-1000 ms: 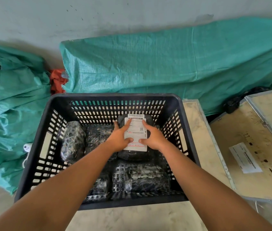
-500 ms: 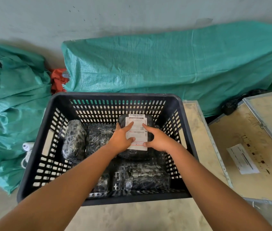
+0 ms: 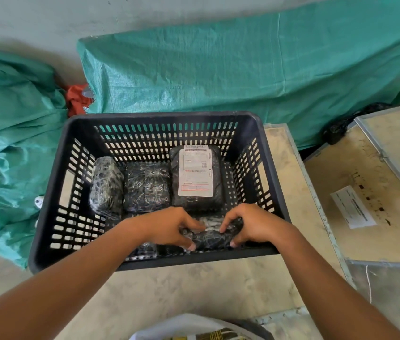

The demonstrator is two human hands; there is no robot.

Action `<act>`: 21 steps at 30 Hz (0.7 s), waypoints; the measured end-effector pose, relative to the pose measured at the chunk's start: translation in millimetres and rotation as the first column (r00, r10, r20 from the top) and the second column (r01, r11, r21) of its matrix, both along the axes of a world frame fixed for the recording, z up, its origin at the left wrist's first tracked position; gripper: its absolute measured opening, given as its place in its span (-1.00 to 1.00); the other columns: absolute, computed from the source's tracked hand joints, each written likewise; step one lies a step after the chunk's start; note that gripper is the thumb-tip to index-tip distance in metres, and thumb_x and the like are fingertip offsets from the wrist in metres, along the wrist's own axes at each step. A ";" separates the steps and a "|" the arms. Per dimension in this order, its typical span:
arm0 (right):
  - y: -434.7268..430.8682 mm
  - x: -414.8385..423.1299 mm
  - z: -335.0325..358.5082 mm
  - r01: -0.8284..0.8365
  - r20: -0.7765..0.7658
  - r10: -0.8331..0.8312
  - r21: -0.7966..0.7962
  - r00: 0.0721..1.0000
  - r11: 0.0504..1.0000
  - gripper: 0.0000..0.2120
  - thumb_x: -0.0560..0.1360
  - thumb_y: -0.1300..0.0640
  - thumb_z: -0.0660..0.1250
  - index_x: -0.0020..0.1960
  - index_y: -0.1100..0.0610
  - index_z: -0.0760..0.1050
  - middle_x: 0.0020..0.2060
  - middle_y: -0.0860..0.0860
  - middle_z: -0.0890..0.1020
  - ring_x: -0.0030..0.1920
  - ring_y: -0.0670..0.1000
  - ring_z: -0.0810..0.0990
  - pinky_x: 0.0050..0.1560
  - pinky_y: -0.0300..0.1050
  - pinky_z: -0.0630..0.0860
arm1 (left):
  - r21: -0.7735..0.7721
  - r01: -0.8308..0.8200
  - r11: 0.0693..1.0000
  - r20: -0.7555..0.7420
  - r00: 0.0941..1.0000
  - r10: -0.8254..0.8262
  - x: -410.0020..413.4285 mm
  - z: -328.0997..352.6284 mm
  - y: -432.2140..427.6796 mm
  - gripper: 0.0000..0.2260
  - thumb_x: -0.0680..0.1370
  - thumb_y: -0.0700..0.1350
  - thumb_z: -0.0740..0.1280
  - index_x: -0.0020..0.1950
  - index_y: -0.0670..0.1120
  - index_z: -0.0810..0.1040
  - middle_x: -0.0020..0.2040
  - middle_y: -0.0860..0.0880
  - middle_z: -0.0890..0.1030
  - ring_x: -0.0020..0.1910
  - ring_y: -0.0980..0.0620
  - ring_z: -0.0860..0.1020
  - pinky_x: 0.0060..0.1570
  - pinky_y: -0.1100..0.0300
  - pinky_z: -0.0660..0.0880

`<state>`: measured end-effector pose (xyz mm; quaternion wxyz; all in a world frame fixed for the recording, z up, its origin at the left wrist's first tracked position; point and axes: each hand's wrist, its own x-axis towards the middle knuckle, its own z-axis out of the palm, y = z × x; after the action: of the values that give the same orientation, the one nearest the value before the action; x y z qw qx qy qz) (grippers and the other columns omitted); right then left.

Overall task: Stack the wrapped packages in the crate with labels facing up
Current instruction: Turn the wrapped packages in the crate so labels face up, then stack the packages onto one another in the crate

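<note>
1. Hands grip one wrapped package (image 3: pixel 212 235) at the near wall of the black crate (image 3: pixel 271 173).
2. Left hand (image 3: pixel 169 225) and right hand (image 3: pixel 253 224) fingers curl around its opposite ends, pinching it.
3. Labelled package (image 3: pixel 196 177) lies label-up beyond them, untouched.

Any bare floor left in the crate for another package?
Little. The crate's back row holds three packages side by side, the labelled package at the right. Both hands grip the near package. The one bare strip shows in the near-left corner, by the left wall.
</note>
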<state>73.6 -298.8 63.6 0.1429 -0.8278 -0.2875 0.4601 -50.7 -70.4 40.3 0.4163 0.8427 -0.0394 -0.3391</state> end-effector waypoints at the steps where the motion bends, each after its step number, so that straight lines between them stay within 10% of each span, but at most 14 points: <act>1: -0.6 -1.0 -0.8 0.007 0.015 -0.008 0.021 1.000 1.000 -0.62 0.28 0.13 0.70 -0.04 -0.24 0.71 0.30 -0.11 0.60 0.28 0.00 0.55 0.21 -0.07 0.46 | 0.011 0.010 1.000 0.014 1.000 -0.010 -2.4 -0.7 -0.5 -0.43 0.48 0.05 0.53 0.47 0.09 0.48 0.46 0.24 0.43 0.33 0.44 0.34 0.32 0.49 0.28; 11: -2.0 4.0 -8.7 0.252 0.165 -0.305 0.280 0.938 0.926 -0.71 0.55 0.26 0.46 0.13 -0.09 0.73 0.03 -0.13 0.67 -0.09 -0.18 0.61 -0.17 -0.49 0.40 | 0.205 -0.025 0.978 0.159 0.987 -0.008 2.6 -6.3 -5.4 -0.15 0.41 0.03 0.59 0.59 0.26 0.21 0.53 -0.10 0.31 0.50 -0.09 0.29 0.44 0.08 0.26; 21: 1.7 2.5 -5.2 0.324 0.112 -0.409 0.440 0.906 0.837 -0.73 0.58 0.28 0.41 0.09 -0.05 0.75 0.04 -0.18 0.71 0.05 -0.22 0.63 0.15 -0.26 0.57 | -0.005 -0.218 0.976 0.351 0.914 0.205 5.6 -1.8 -2.9 -0.48 0.57 -0.11 0.41 0.48 0.25 0.43 0.15 -0.03 0.52 0.10 -0.04 0.53 0.21 0.03 0.48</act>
<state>76.1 -297.1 58.4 0.3699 -0.8607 -0.2261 0.2669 -45.1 -73.2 38.5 0.4225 0.8957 -0.0155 -0.1377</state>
